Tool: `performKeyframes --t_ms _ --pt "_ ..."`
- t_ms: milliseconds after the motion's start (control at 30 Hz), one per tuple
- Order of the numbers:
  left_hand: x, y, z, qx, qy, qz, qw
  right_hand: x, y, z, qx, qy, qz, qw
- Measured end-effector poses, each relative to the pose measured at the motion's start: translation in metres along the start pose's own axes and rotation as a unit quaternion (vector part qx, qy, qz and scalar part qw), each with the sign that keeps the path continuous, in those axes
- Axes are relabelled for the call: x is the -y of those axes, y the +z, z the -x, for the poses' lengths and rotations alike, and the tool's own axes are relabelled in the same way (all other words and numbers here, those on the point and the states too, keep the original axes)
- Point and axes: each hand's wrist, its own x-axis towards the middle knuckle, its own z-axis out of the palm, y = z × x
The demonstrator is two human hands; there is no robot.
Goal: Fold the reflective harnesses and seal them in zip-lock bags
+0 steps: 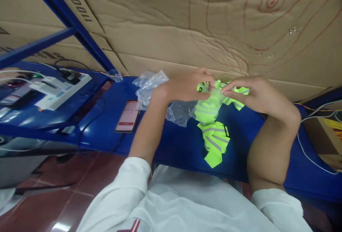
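A small clear plastic bag [207,109] with a neon yellow band with grey reflective stripes in it hangs between my hands. My left hand [188,85] pinches the bag's upper edge from the left. From the right, the thumb and fingers of my right hand [251,91] are closed on the same edge. A loose bundle of neon yellow reflective band [215,139] lies on the blue table below the bag. More neon yellow band [236,100] lies behind, partly hidden by my right hand.
Crumpled clear plastic bags [151,88] lie left of my left wrist. A phone [127,116] rests on the blue table [173,146]. Further left stand a white power strip [64,91] and cables. Cardboard [160,22] rises behind. At right are a white cable and a cardboard box [320,139].
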Motion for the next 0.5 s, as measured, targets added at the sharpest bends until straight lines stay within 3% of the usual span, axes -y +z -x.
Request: performKeyframes --t_ms 67,233,367,500 --pt "0.012 -0.002 0.003 -0.023 -0.012 0.001 1.0 -0.001 -0.005 0.001 -0.004 0.018 -0.01 1.0" --pt "0.034 -0.002 0.007 -0.003 -0.014 0.016 1.0 0.001 -0.004 0.0 0.005 0.041 -0.006 0.999" --pt "0.034 0.001 0.005 -0.018 -0.04 0.0 0.999 -0.013 0.008 -0.004 0.024 0.027 0.022 0.999" --pt "0.032 -0.001 0.009 0.021 -0.047 -0.004 0.999 -0.036 0.02 -0.011 0.086 0.009 0.052 0.995"
